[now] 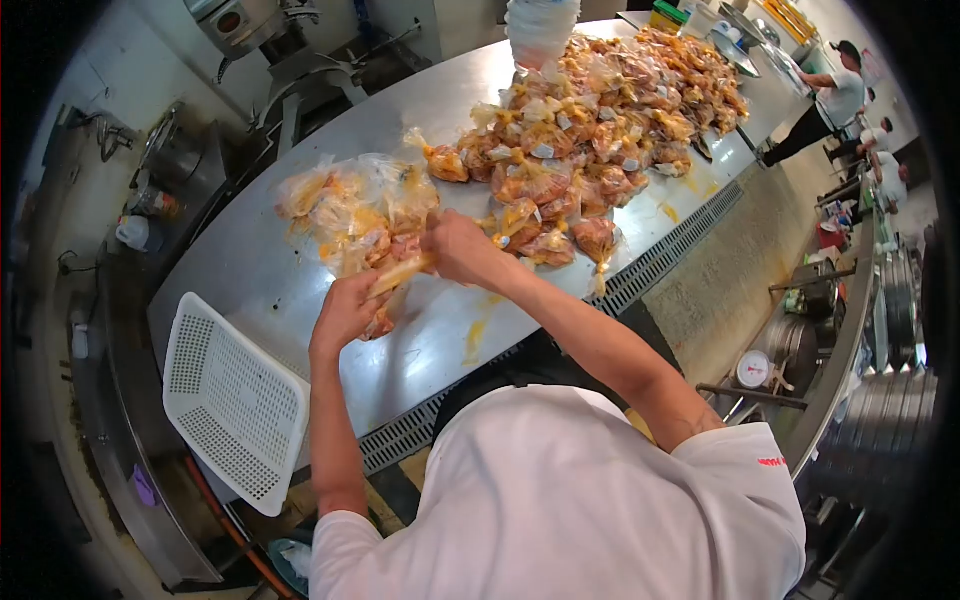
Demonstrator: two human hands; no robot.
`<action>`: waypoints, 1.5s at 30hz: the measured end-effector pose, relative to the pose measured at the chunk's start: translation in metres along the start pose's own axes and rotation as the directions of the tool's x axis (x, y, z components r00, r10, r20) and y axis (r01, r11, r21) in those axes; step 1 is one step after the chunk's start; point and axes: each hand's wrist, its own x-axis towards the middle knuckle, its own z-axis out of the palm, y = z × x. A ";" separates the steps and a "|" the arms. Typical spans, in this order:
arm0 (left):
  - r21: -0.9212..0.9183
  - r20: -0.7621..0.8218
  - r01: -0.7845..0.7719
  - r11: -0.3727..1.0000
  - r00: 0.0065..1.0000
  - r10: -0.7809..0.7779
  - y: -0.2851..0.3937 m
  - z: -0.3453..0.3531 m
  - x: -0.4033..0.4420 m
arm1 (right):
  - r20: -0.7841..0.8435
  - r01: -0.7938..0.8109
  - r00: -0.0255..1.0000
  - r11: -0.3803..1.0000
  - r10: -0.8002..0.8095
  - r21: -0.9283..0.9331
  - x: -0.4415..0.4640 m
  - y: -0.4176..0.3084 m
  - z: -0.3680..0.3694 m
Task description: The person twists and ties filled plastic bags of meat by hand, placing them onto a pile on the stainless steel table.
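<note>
Between my two hands a clear plastic bag [400, 274] is stretched out, its neck pulled long and stained yellow-orange. My left hand [345, 312] is closed around the lower end of that neck, and reddish-orange pieces that look like marinated meat bulge beneath it. The other end is gripped by my right hand [462, 247], whose fingers are partly hidden. Just beyond my hands lies a group of similar filled bags [345, 215], some with loose, open-looking tops. A large heap of knotted bags [570, 150] sits to the right of them.
The steel table [240, 255] has yellow smears near its front edge. A white perforated basket [235, 390] leans at its left end. Stacked clear tubs [540, 30] stand behind the heap. A floor drain grate [670, 245] runs alongside. A person [835, 95] stands at the far right.
</note>
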 end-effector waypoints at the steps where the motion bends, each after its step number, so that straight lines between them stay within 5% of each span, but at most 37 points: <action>1: -0.234 -0.036 0.043 0.971 0.998 -0.053 0.011 -0.003 -0.006 | -0.049 -0.132 0.989 0.980 0.140 0.149 0.006 -0.002 -0.006; 2: -0.233 -0.033 0.039 0.972 0.998 -0.047 0.021 0.003 -0.011 | -0.053 -0.135 0.988 0.980 0.144 0.147 0.012 -0.007 -0.010; 3: -0.544 -0.076 -0.108 0.832 0.994 0.079 0.033 0.015 -0.014 | -0.069 -0.162 0.974 0.878 0.215 0.451 0.019 -0.012 -0.011; 4: -0.783 -0.159 -0.233 0.577 0.971 0.177 0.045 0.027 -0.015 | -0.058 -0.160 0.957 0.685 0.284 0.710 0.024 -0.018 -0.012; 5: -0.874 -0.153 -0.277 0.399 0.937 0.315 0.050 0.045 -0.005 | -0.056 -0.162 0.957 0.686 0.283 0.709 0.027 -0.023 -0.016; 7: -0.781 -0.210 -0.347 0.518 0.929 0.306 0.039 0.050 0.013 | 0.195 -0.204 0.979 0.311 0.060 0.928 0.033 -0.030 -0.022; 8: -0.667 -0.259 -0.398 0.630 0.917 0.305 0.029 0.056 0.025 | 0.197 -0.205 0.979 0.312 0.057 0.928 0.035 -0.034 -0.021; 10: -0.663 -0.307 -0.264 0.700 0.949 0.066 -0.021 0.048 0.047 | -0.014 -0.038 0.997 0.687 0.071 0.726 0.036 -0.037 -0.013; 11: -0.786 -0.338 -0.279 0.551 0.941 -0.004 -0.008 0.026 0.045 | -0.017 -0.174 0.967 0.705 0.255 0.688 0.037 -0.036 -0.011; 12: -0.876 -0.351 -0.296 0.380 0.933 -0.082 0.004 0.012 0.041 | -0.017 -0.174 0.967 0.706 0.256 0.687 0.035 -0.039 -0.017; 13: -0.876 -0.352 -0.296 0.380 0.932 -0.084 0.014 0.007 0.037 | -0.008 -0.256 0.949 0.783 0.316 0.568 0.032 -0.045 -0.026; 15: -0.498 -0.606 -0.367 0.785 0.796 -0.012 0.034 0.011 0.031 | -0.005 -0.335 0.927 0.834 0.374 0.438 0.029 -0.049 -0.026; 16: -0.498 -0.607 -0.369 0.785 0.795 -0.012 0.045 0.018 0.031 | -0.099 -0.316 0.901 0.796 0.422 0.517 0.029 -0.043 -0.017; 18: 0.046 -0.711 -0.326 0.944 0.654 0.260 0.063 0.038 0.032 | -0.183 -0.288 0.862 0.755 0.472 0.589 0.027 -0.033 -0.001; 19: 0.137 -0.735 -0.302 0.943 0.607 0.302 0.064 0.043 0.037 | -0.290 -0.180 0.858 0.777 0.424 0.603 0.025 -0.029 0.006; 21: 0.159 -0.774 -0.278 0.947 0.561 0.294 0.053 0.052 0.046 | -0.392 -0.070 0.840 0.792 0.374 0.607 0.021 -0.027 0.010; 23: 0.180 -0.811 -0.254 0.950 0.509 0.289 0.053 0.052 0.052 | -0.046 -0.328 0.855 0.607 0.517 0.724 0.014 -0.030 -0.010; 26: -0.088 -0.834 -0.320 0.943 0.541 0.105 0.055 0.041 0.058 | -0.029 -0.263 0.908 0.619 0.419 0.740 0.007 -0.022 -0.019; 28: -0.638 -0.648 -0.467 0.612 0.755 -0.100 0.041 0.039 0.070 | 0.024 -0.229 0.936 0.555 0.351 0.800 0.004 -0.009 -0.023; 29: -0.640 -0.650 -0.466 0.611 0.752 -0.108 0.037 0.044 0.077 | 0.068 -0.201 0.958 0.485 0.279 0.851 0.000 -0.002 -0.026; 31: 0.011 -0.748 -0.452 0.892 0.588 0.308 0.044 0.049 0.085 | 0.107 -0.212 0.960 0.417 0.260 0.884 -0.009 0.008 -0.039; 33: 0.012 -0.681 -0.421 0.907 0.660 0.315 0.081 0.048 0.070 | 0.153 -0.222 0.964 0.343 0.216 0.913 -0.014 0.014 -0.047; 35: -0.024 -0.663 -0.409 0.912 0.689 0.291 0.088 0.058 0.069 | -0.004 -0.272 0.895 0.552 0.447 0.788 -0.027 0.014 -0.043; 36: -0.064 -0.627 -0.418 0.906 0.724 0.289 0.089 0.062 0.069 | 0.017 -0.272 0.905 0.547 0.425 0.791 -0.031 0.015 -0.039; 38: -0.139 -0.610 -0.324 0.936 0.773 0.177 0.077 0.076 0.079 | -0.302 -0.155 0.876 0.814 0.375 0.560 -0.037 0.016 -0.027; 40: -0.211 -0.578 -0.240 0.947 0.812 0.077 0.084 0.086 0.083 | -0.343 -0.154 0.877 0.873 0.336 0.462 -0.038 0.017 -0.021; 42: 0.020 -0.628 -0.578 0.816 0.628 0.460 0.107 0.099 0.073 | -0.391 -0.160 0.870 0.922 0.300 0.351 -0.036 0.025 -0.026; 44: -0.062 -0.610 -0.562 0.825 0.676 0.414 0.108 0.091 0.067 | -0.338 -0.224 0.877 0.913 0.341 0.341 -0.032 0.037 -0.033; 45: -0.195 -0.596 -0.424 0.884 0.767 0.236 0.095 0.075 0.072 | -0.323 -0.265 0.860 0.885 0.396 0.383 -0.029 0.039 -0.033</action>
